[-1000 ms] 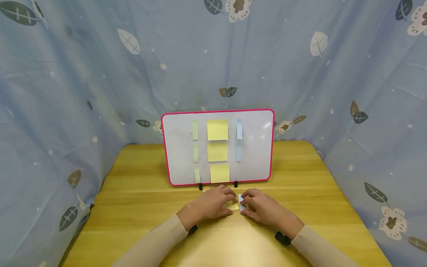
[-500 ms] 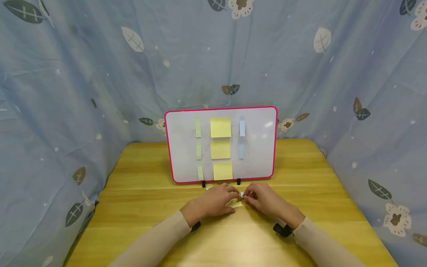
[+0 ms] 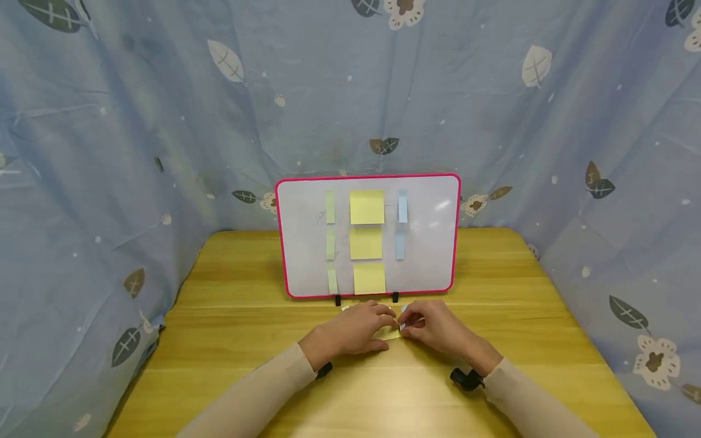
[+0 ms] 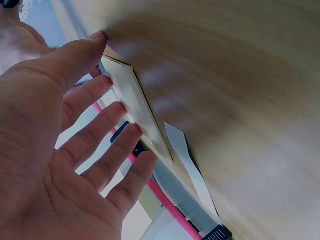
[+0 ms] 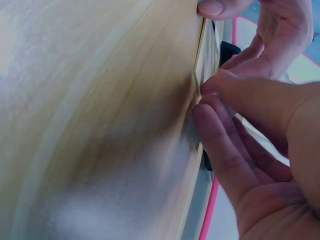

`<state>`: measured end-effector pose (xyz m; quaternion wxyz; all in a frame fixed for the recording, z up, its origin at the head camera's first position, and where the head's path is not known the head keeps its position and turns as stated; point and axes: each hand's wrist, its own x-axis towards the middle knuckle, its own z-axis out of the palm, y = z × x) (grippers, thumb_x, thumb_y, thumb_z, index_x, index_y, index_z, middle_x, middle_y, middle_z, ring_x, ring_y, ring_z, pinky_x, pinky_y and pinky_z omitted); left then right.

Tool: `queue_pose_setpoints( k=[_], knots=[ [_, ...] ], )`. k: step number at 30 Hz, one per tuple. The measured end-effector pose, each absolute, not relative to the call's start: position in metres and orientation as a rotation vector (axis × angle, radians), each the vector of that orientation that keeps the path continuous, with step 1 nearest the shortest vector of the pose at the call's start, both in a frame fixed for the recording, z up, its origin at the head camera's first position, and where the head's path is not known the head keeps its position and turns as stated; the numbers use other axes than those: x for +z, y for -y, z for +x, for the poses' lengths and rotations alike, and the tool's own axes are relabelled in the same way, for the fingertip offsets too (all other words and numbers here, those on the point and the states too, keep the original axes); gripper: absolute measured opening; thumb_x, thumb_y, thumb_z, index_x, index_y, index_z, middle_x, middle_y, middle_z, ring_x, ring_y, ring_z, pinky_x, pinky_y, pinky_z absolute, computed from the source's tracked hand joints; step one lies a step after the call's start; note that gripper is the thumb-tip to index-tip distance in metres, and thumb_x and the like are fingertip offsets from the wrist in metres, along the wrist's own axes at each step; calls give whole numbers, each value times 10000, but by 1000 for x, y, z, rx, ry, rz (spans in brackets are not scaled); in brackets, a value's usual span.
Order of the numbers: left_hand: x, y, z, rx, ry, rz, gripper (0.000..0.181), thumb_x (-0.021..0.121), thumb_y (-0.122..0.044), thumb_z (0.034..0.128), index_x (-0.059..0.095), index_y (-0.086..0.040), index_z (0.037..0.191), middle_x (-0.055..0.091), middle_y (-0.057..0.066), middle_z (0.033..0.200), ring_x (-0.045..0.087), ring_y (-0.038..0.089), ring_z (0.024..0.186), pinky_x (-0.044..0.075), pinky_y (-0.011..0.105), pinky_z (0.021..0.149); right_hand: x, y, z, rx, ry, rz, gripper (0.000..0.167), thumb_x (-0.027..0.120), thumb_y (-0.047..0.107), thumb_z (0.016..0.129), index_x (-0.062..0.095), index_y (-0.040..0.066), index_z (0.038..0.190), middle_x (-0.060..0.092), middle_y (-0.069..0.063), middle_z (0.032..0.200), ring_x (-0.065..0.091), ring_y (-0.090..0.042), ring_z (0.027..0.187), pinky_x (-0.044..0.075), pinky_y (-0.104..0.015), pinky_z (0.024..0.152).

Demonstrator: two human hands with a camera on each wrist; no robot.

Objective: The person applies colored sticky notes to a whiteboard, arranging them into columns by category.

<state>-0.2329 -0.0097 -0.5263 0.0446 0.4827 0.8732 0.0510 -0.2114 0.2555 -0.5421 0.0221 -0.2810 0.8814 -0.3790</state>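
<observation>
My left hand (image 3: pixel 353 330) lies over a yellow sticky-note pad (image 3: pixel 390 334) on the table, its fingers spread and loosely bent at the pad. Beside that pad, my right hand (image 3: pixel 435 325) pinches the near end of a small blue sticky note (image 3: pixel 402 327) between thumb and fingertips. The right wrist view shows the pinching fingertips (image 5: pixel 202 112) close against the tabletop, mostly hiding the note. In the left wrist view, a narrow pale strip pad (image 4: pixel 186 161) lies past the yellow pad, on the little-finger side.
A pink-framed whiteboard (image 3: pixel 432 261) stands behind the hands on black feet (image 3: pixel 395 297). It bears three green strips (image 3: pixel 330 244), three yellow notes (image 3: pixel 366 243) and two blue strips (image 3: pixel 402 207). A patterned curtain (image 3: pixel 306 91) surrounds the wooden table (image 3: pixel 235 316).
My right fingers have closed from lying along the blue strip to pinching its near end, which now lifts. The left hand stays at the yellow pad. The head view has shifted slightly.
</observation>
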Motion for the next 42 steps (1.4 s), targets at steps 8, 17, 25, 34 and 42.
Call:
queue_pose_setpoints(
  k=[8, 17, 25, 34, 42],
  knots=[
    [-525, 9, -234, 173, -2675, 1451, 438, 806, -435, 1120, 770, -261, 1520, 684, -24, 1664, 650, 242, 1539, 579, 385, 1262, -545, -258, -214, -1181, -2797, -850, 62, 826, 130, 1094, 868, 166, 1066, 888, 30, 1009, 842, -43, 930, 695, -247, 873],
    [-527, 10, -234, 190, -2670, 1457, 429, 805, -427, 1122, 777, -245, 1510, 693, -2, 1654, 660, 266, 1527, 590, 407, 1254, -544, -258, -213, -1243, -2711, -805, 90, 803, 99, 1104, 892, 110, 1116, 896, 0, 1050, 855, -85, 884, 683, -211, 828],
    [-538, 13, -240, 224, -2673, 1497, 443, 781, -487, 1128, 785, -232, 1491, 702, 7, 1644, 658, 262, 1526, 570, 402, 1275, -546, -260, -211, -1293, -2690, -687, 62, 829, 103, 1085, 884, 82, 1066, 877, -8, 989, 826, -84, 824, 690, -230, 771],
    [-528, 9, -234, 287, -2691, 1465, 340, 792, -402, 1134, 804, -260, 1443, 743, -39, 1570, 706, 206, 1459, 596, 368, 1231, -545, -264, -211, -1351, -2685, -511, 98, 936, 192, 1013, 879, 179, 933, 867, 33, 932, 784, -84, 761, 654, -249, 701],
    [-531, 7, -234, 208, -2667, 1539, 370, 762, -427, 1149, 798, -345, 1507, 698, -6, 1638, 654, 235, 1539, 598, 454, 1237, -548, -269, -213, -1435, -2545, -394, 140, 934, 208, 1015, 884, 106, 933, 890, -42, 982, 847, -147, 893, 662, -236, 796]
  ],
)
